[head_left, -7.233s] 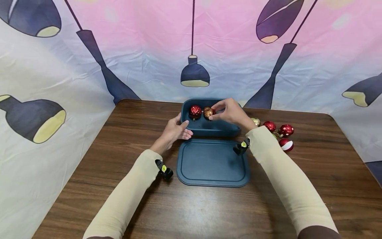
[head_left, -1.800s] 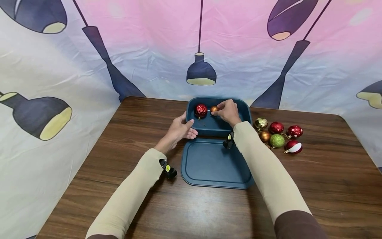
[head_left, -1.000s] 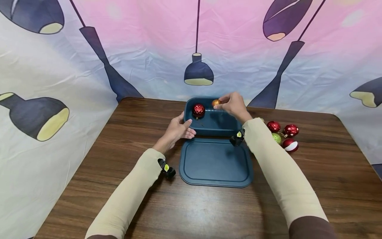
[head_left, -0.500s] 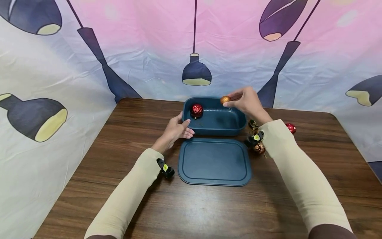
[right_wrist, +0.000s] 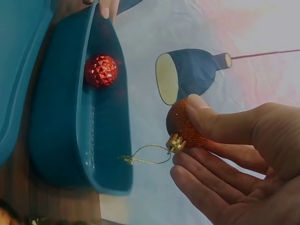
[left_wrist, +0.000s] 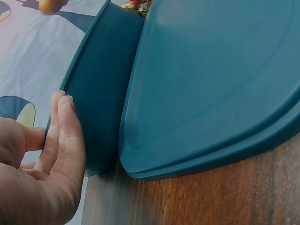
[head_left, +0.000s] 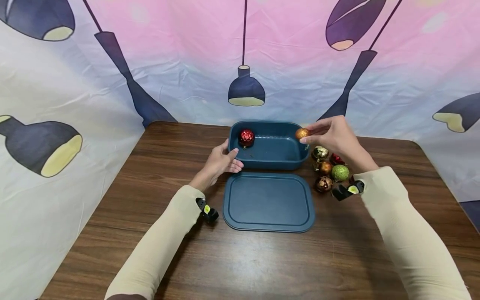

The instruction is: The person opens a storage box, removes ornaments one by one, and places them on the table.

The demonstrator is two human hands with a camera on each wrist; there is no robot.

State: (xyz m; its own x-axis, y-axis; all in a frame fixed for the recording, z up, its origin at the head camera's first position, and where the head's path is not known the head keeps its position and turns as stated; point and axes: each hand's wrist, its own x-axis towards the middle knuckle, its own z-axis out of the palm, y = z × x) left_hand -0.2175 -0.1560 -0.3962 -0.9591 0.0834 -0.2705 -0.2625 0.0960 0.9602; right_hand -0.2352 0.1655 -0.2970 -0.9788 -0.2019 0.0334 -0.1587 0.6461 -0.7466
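Observation:
My left hand (head_left: 220, 160) holds the left end of a dark teal box (head_left: 268, 165), thumb over the rim and fingers flat along the outer wall. A faceted red Christmas bauble (head_left: 246, 137) lies inside the box at its left. Between thumb and fingers, my right hand (head_left: 335, 134) pinches a small orange glitter bauble (head_left: 302, 133) above the box's right end. In the right wrist view, a thin gold loop (right_wrist: 152, 161) hangs from the gold cap of that bauble. The matching lid (head_left: 268, 202) lies flat in front of the box.
Right of the box, several baubles lie close together on the wooden table (head_left: 240, 262): a shiny gold one (head_left: 320, 152), a green one (head_left: 340, 173) and a bronze one (head_left: 324, 183) among them. My right forearm hides part of this group. A printed cloth (head_left: 202, 62) hangs behind.
The orange bauble, low inside the box 1.8 s ago, has risen and moved right in my right hand. The bronze bauble held in the box earlier now lies on the table. My left hand stays put.

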